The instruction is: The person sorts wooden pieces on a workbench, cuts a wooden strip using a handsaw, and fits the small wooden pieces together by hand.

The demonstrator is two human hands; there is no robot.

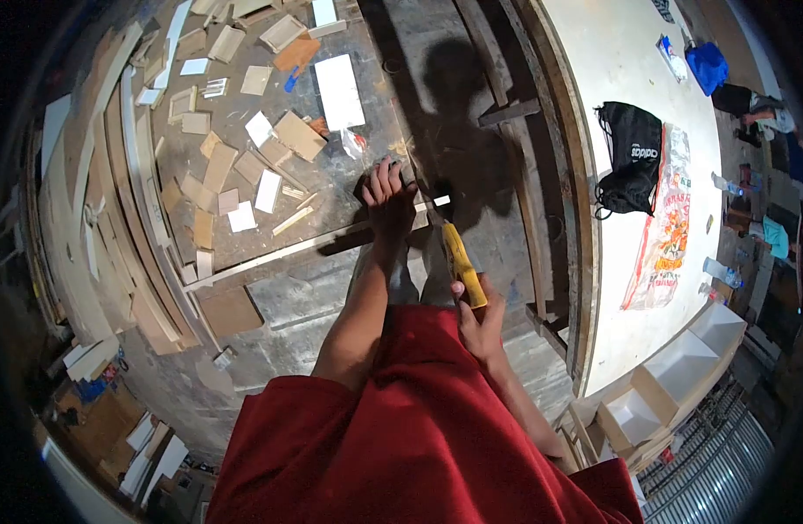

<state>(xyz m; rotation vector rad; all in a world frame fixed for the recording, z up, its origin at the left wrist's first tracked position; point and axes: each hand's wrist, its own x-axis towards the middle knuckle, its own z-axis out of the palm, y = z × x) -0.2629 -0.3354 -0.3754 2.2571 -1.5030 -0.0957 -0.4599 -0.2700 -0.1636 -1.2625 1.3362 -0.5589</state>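
Note:
My right hand is wrapped round the yellow handle of a saw, low in front of my red shirt. The saw's narrow blade points away from me, past the end of a long pale wood strip, and is partly in shadow. My left hand lies just left of the blade, at the strip near its right end, with its fingers spread forward. Whether the fingertips press on anything is hard to make out. A crumpled clear plastic piece lies just beyond that hand.
Many wood offcuts and a white board lie on the worn tabletop. On the right, a pale board bears a black drawstring bag and a printed plastic sack. Other people are at the far right.

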